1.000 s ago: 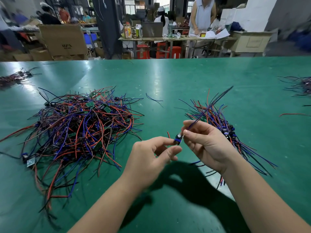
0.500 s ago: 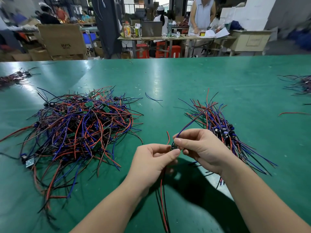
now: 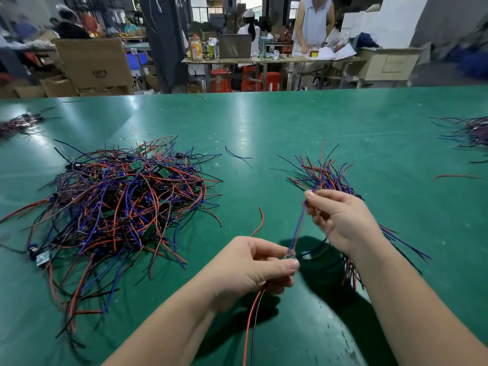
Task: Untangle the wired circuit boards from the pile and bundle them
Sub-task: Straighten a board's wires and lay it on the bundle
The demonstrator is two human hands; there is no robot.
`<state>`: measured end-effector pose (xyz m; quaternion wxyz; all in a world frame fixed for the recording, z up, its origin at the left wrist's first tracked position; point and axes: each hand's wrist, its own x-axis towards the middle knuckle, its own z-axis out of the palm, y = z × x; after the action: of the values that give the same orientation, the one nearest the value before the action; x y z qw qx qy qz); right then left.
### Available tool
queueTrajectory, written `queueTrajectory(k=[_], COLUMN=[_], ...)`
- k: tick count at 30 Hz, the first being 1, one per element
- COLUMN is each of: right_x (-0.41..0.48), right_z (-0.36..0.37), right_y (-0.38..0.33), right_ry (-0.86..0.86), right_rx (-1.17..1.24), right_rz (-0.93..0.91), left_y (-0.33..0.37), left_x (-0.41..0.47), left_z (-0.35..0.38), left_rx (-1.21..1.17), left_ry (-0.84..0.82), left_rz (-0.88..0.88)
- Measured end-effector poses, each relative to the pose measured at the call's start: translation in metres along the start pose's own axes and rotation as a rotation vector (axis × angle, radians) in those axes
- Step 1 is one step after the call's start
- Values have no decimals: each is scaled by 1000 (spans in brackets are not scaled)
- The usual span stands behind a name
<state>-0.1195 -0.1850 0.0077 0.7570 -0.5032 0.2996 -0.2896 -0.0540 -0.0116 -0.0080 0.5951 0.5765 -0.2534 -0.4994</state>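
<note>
at lower centre, left hand [image 3: 250,268] pinches a small circuit board [image 3: 289,256], right hand [image 3: 340,220] pinches its blue-and-red wires [image 3: 298,228] taut, likely to straighten them.

Bright overhead light leaves pale glare streaks on the green table [image 3: 264,122]. Dark shadows pool beneath the forearms. The far background looks soft, and the wide-angle lens bends the edges.
</note>
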Motion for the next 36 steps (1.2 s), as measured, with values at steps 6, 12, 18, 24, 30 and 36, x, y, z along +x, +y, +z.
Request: queueTrajectory(k=[6,12,18,24,30,36], right_x=[6,12,0,-16,-14,-15], right_z=[-5,-8,-3,17,19,16], right_y=[1,-6,6,20,19,18], right_ry=[85,118,-241,-523,-376,-429], right_rx=[-24,116,-206,-17,68,-173], right_rz=[-86,65,187,190,123,78], left_y=[3,3,25,9,-8,1], left_x=[-4,-10,-8,6,10,7], left_z=[-7,-12,-15,-21,-15,-9], left_rx=[77,218,-488,-17,646,-94], left_ry=[-106,-234,105,527,472,336], left_rz=[-57,59,383,711,871,298])
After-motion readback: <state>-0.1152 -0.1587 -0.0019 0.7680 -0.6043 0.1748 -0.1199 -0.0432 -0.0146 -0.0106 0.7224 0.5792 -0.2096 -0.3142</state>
